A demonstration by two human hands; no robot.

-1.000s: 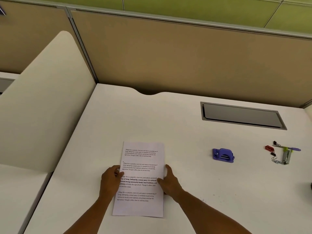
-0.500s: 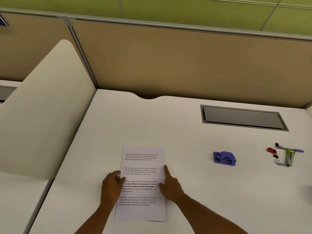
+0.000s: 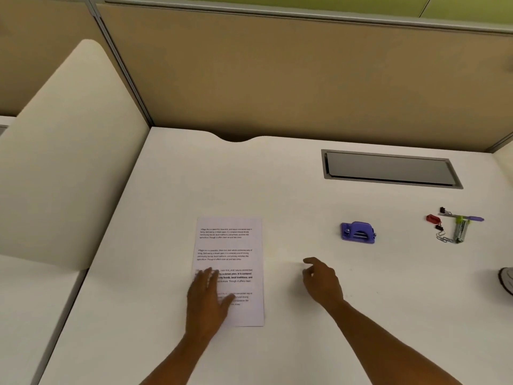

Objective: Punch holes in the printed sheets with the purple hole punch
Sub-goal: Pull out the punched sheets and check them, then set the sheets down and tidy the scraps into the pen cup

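My right hand [image 3: 322, 282] had left the printed sheets [image 3: 230, 270], fingers loosely apart and empty, heading toward the purple hole punch [image 3: 358, 232] nearby; my left hand [image 3: 208, 295] lay flat, pinning the paper.

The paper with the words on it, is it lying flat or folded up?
Flat and spread out. The printed sheets lie on the white desk with all four edges straight, and the left hand rests on top.

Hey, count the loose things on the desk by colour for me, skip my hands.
White: 1, the printed sheets
Purple: 2, hole punch and pen
Red: 1, clip
The other small bits by the pen are too small to sort.
Total: 4
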